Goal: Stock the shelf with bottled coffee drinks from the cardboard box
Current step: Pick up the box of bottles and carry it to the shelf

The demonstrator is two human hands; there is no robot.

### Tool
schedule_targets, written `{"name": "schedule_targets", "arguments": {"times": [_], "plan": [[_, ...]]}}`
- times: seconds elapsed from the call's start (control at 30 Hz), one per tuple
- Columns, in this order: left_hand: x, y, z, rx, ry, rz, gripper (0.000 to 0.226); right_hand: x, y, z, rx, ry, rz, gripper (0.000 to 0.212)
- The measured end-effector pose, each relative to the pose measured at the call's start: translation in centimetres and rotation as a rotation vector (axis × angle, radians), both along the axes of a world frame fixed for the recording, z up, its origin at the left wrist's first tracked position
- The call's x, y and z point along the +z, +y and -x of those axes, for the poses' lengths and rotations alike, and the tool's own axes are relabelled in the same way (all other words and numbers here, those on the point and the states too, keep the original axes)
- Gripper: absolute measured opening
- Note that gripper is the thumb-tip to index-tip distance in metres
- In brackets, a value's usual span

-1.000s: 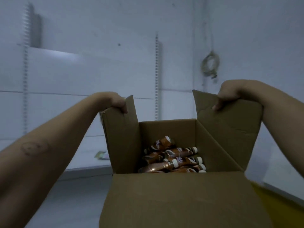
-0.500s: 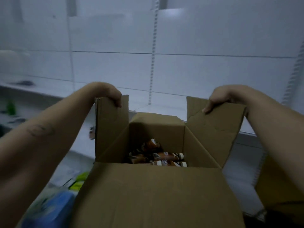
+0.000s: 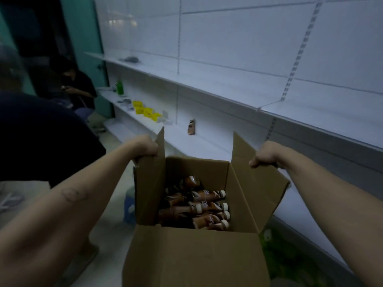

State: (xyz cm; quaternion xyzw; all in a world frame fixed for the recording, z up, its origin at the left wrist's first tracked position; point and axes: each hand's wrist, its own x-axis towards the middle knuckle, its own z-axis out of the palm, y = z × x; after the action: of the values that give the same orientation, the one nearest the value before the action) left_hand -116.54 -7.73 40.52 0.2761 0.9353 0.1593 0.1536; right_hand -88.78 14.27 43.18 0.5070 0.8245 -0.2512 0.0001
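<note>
While both hands grip the side flaps of the cardboard box (image 3: 192, 253), left hand (image 3: 145, 149) and right hand (image 3: 266, 155) each closed on cardboard, carrying nothing else. Bottles (image 3: 204, 206) lying below and between, long axes crosswise, caps toward the right hand, probably nearer; shelf (image 3: 207, 146) just beyond.

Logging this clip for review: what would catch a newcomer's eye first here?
An open cardboard box fills the lower centre, its side flaps gripped by the left hand and right hand. Inside lie brown coffee bottles with white caps, on their sides. To the right run long, nearly bare white shelves.
</note>
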Motion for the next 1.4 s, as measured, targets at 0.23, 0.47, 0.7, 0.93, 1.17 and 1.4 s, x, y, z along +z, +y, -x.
{"name": "schedule_targets", "arguments": {"times": [0.23, 0.47, 0.7, 0.93, 1.17, 1.4], "plan": [[-10.6, 4.3, 5.2, -0.016, -0.055, 0.137, 0.025, -11.2, 4.7, 6.9, 0.009, -0.094, 0.206, 0.023], [-21.6, 11.8, 10.0, -0.177, -0.132, 0.407, 0.036, -23.1, 9.5, 10.2, -0.076, -0.24, 0.441, 0.021], [-28.4, 16.9, 11.2, -0.3, -0.219, 0.577, 0.03, -31.4, 10.2, 9.0, -0.249, -0.326, 0.785, 0.038], [-32.6, 22.7, 11.6, -0.507, -0.223, 0.655, 0.027, -36.5, 9.0, 6.5, -0.469, -0.267, 0.744, 0.013], [-37.2, 28.6, 11.4, -1.012, -0.093, 0.679, 0.039, -38.9, 2.5, 5.1, -0.915, -0.169, 0.813, 0.008], [-37.0, 33.2, 10.3, -1.526, -0.057, 0.647, 0.035, -36.9, -7.4, 9.4, -1.357, -0.13, 0.784, 0.02]]}}
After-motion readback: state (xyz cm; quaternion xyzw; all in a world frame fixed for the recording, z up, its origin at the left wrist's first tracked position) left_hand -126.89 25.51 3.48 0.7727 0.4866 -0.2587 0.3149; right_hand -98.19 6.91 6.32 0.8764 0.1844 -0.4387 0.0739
